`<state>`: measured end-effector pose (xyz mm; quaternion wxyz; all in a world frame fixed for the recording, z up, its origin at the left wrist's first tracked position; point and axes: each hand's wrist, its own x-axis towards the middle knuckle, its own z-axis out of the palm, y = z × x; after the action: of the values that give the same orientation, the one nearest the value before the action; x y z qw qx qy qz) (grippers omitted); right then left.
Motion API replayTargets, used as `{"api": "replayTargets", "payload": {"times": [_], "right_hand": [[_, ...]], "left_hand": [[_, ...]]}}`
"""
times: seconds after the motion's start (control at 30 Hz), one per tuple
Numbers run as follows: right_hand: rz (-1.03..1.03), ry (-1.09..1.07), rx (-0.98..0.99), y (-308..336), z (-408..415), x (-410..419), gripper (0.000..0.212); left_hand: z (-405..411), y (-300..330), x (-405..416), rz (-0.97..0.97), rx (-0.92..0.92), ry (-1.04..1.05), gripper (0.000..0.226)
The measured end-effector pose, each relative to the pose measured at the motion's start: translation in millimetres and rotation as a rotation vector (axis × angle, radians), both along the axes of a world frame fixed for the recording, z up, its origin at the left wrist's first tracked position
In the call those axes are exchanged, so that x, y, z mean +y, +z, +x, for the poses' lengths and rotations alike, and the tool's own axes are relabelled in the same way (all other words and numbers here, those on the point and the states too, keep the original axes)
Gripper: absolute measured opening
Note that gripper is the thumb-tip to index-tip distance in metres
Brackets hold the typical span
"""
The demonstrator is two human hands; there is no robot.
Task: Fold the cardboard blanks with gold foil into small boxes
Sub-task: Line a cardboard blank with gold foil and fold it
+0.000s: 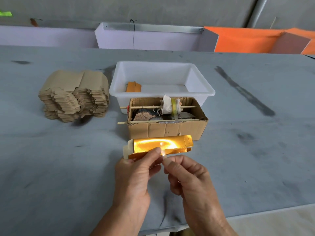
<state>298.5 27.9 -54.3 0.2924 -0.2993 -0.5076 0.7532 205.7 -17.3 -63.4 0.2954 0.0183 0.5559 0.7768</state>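
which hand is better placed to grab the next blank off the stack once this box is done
Left, probably. The stack of blanks lies on the left of the table, nearer the left hand, which holds the gold blank. The right hand would need to cross over.

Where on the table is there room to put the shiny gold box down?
Bare grey table lies right of the cardboard box, and left of the hands, below the blank stack. The middle is crowded.

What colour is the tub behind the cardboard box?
White tub, seen in the head view.
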Motion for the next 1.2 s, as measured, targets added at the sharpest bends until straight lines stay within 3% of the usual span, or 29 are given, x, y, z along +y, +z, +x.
{"api": "replayTargets", "payload": {"times": [0.1,0.27,0.4,0.8,1.2], "right_hand": [[-0.02,-0.016,0.026,2.9,-3.8,-3.2,0.011],[-0.043,-0.109,-0.012,-2.6,-6.5,0.1,0.027],[-0.005,-0.147,-0.062,-5.4,-8.0,-0.1,0.013],[0.038,-0.201,-0.139,-6.9,-13.6,4.1,0.023],[0.032,-0.208,-0.187,-9.5,-20.7,4.1,0.014]], "left_hand": [[3.4,1.2,0.4,-0.001,0.01,0.005,0.009],[5.5,1.5,1.4,0.011,-0.004,-0.003,0.01],[5.7,2.4,2.4,0.037,-0.041,0.019,0.009],[7.5,-0.6,5.4,0.0,-0.044,0.032,0.011],[7.7,0.1,7.5,0.005,-0.086,0.075,0.018]]}}
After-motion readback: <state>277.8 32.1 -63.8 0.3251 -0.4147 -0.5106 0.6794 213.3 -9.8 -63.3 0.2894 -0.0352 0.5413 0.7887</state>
